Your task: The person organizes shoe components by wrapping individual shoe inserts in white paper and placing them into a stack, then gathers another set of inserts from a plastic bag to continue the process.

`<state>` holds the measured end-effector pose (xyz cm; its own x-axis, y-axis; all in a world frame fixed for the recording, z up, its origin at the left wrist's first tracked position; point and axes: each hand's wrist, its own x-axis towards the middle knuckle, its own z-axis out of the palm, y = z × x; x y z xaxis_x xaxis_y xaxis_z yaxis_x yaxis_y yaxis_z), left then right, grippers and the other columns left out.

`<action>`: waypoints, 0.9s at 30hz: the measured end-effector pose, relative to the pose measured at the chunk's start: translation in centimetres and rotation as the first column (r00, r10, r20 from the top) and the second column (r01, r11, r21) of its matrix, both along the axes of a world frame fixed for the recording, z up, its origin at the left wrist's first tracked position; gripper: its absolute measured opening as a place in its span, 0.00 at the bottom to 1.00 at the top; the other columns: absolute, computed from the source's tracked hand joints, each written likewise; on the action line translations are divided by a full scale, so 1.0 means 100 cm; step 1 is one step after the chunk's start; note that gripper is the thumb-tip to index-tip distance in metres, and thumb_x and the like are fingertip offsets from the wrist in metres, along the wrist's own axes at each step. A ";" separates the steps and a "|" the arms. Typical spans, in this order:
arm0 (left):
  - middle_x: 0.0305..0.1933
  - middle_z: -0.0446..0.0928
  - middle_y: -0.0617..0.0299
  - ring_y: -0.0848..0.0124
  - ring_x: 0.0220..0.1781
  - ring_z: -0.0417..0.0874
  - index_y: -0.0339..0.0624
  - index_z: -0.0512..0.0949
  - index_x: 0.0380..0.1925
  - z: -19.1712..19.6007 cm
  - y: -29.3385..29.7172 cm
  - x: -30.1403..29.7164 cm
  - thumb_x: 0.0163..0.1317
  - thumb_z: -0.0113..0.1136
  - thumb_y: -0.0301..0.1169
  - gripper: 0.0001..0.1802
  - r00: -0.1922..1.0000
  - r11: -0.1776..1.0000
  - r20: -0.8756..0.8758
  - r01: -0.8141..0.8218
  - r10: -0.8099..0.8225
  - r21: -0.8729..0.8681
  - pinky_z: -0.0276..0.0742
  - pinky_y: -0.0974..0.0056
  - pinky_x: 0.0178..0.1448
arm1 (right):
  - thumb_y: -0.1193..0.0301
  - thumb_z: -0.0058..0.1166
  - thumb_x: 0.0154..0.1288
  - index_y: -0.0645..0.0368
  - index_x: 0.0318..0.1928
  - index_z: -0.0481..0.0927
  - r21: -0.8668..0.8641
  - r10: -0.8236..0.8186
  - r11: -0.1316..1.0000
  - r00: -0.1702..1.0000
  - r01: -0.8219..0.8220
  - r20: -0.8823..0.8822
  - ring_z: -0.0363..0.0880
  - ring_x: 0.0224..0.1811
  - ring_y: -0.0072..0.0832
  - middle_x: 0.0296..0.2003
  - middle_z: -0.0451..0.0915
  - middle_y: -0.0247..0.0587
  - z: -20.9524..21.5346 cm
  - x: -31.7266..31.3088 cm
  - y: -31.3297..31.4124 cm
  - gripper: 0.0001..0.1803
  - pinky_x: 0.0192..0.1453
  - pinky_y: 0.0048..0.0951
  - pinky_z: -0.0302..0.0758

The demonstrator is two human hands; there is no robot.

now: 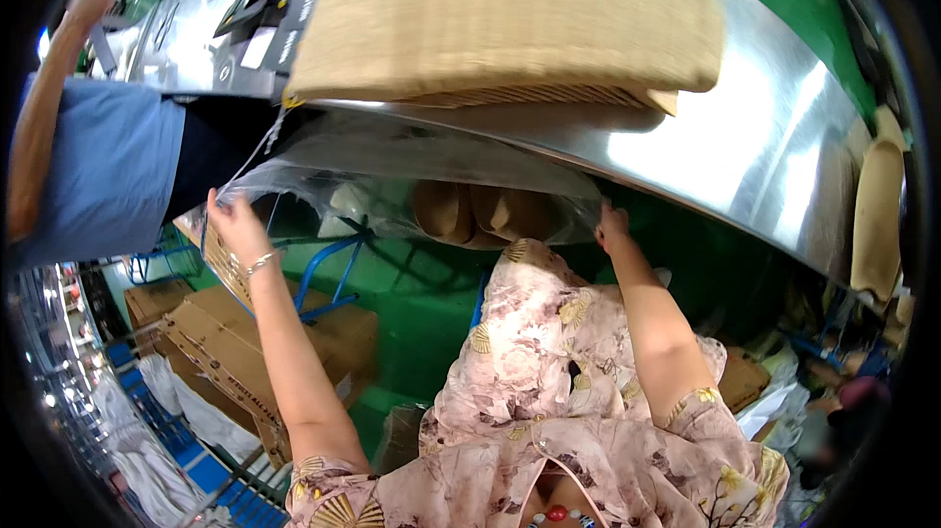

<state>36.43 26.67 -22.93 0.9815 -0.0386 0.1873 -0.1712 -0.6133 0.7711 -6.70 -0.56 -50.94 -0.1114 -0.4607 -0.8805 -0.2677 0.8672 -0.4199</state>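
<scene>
Left hand (pixel 238 226) and right hand (pixel 613 224) each pinch an end of clear plastic (pixel 392 150), spread below the metal table (pixel 760 111) bearing a tan slab (pixel 510 23), apparently an opening-out step, the next move calling for even tension.

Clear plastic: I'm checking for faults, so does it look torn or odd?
Nothing plainly stands out: the plastic hangs wrinkled between the left hand and right hand; small tears would be too fine to see.
</scene>
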 end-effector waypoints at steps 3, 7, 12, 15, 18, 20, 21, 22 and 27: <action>0.57 0.63 0.40 0.47 0.61 0.62 0.28 0.60 0.58 -0.004 -0.040 -0.076 0.55 0.52 0.21 0.28 0.709 0.877 0.660 -0.127 -0.247 0.464 0.55 0.52 0.66 | 0.59 0.49 0.63 0.56 0.34 0.71 -0.088 -0.057 0.995 0.989 0.045 -0.137 0.63 0.12 0.29 0.15 0.63 0.37 -0.048 -0.038 0.007 0.13 0.12 0.30 0.58; 0.38 0.74 0.42 0.46 0.38 0.75 0.31 0.75 0.36 -0.109 -0.033 -0.185 0.50 0.52 0.21 0.11 0.714 0.613 -0.280 0.697 -0.642 0.372 0.71 0.51 0.44 | 0.60 0.45 0.65 0.54 0.32 0.71 0.117 -0.275 0.948 0.946 0.296 -0.170 0.61 0.13 0.26 0.15 0.63 0.35 -0.029 -0.027 0.003 0.12 0.13 0.26 0.57; 0.49 0.68 0.44 0.47 0.46 0.70 0.32 0.67 0.46 -0.216 -0.028 -0.203 0.49 0.60 0.30 0.24 0.967 0.716 -0.085 0.235 -0.239 0.657 0.69 0.53 0.49 | 0.62 0.36 0.69 0.50 0.27 0.67 0.181 -0.415 0.892 0.909 0.413 -0.030 0.60 0.13 0.24 0.14 0.63 0.31 -0.025 -0.029 -0.013 0.13 0.14 0.23 0.57; 0.47 0.68 0.46 0.47 0.48 0.69 0.32 0.67 0.46 -0.211 -0.026 -0.199 0.49 0.63 0.35 0.26 0.991 0.709 -0.129 0.073 0.026 0.702 0.68 0.54 0.50 | 0.63 0.36 0.70 0.50 0.26 0.67 0.207 -0.515 0.839 0.857 0.502 0.006 0.60 0.13 0.24 0.13 0.61 0.31 -0.006 -0.030 -0.023 0.14 0.14 0.23 0.57; 0.43 0.67 0.45 0.48 0.48 0.68 0.32 0.68 0.45 -0.198 -0.029 -0.211 0.47 0.67 0.37 0.29 0.942 0.805 -0.334 0.220 -0.030 0.551 0.67 0.55 0.50 | 0.62 0.37 0.70 0.49 0.22 0.64 0.157 -0.425 0.899 0.900 0.409 0.091 0.57 0.13 0.24 0.13 0.57 0.28 0.026 -0.009 -0.028 0.17 0.20 0.28 0.63; 0.42 0.66 0.44 0.47 0.46 0.68 0.32 0.68 0.44 -0.193 -0.038 -0.220 0.47 0.66 0.35 0.27 0.963 0.830 -0.247 0.228 -0.113 0.510 0.67 0.53 0.50 | 0.59 0.40 0.68 0.49 0.23 0.69 0.083 -0.385 0.923 0.895 0.376 0.227 0.60 0.16 0.22 0.13 0.59 0.26 0.010 -0.022 -0.033 0.16 0.28 0.31 0.67; 0.43 0.66 0.44 0.47 0.46 0.67 0.31 0.68 0.45 -0.194 -0.039 -0.223 0.47 0.65 0.34 0.27 0.972 0.822 -0.203 0.209 -0.116 0.529 0.66 0.52 0.50 | 0.59 0.43 0.66 0.51 0.28 0.69 -0.079 -0.220 0.966 0.946 0.245 0.237 0.62 0.21 0.26 0.18 0.62 0.29 0.013 -0.021 -0.032 0.13 0.33 0.33 0.67; 0.44 0.66 0.43 0.47 0.47 0.67 0.31 0.67 0.47 -0.196 -0.039 -0.225 0.48 0.64 0.33 0.28 0.980 0.814 -0.158 0.187 -0.119 0.549 0.66 0.52 0.51 | 0.59 0.46 0.64 0.53 0.32 0.70 -0.238 -0.050 0.966 0.974 0.104 0.219 0.65 0.26 0.29 0.24 0.65 0.32 0.020 -0.014 -0.028 0.11 0.37 0.34 0.67; 0.49 0.66 0.42 0.46 0.50 0.67 0.30 0.65 0.53 -0.200 -0.049 -0.227 0.48 0.61 0.28 0.31 0.949 0.835 0.116 0.196 -0.294 0.515 0.64 0.49 0.54 | 0.59 0.61 0.53 0.62 0.53 0.70 -0.651 0.631 0.452 0.734 -0.610 -0.250 0.73 0.49 0.45 0.48 0.74 0.51 0.077 0.055 0.027 0.30 0.56 0.40 0.66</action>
<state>13.72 21.74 -42.90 0.8772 -0.4082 0.2528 -0.4740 -0.8206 0.3194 -1.18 2.18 -43.25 0.4614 -0.8338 -0.3033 -0.6004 -0.0417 -0.7986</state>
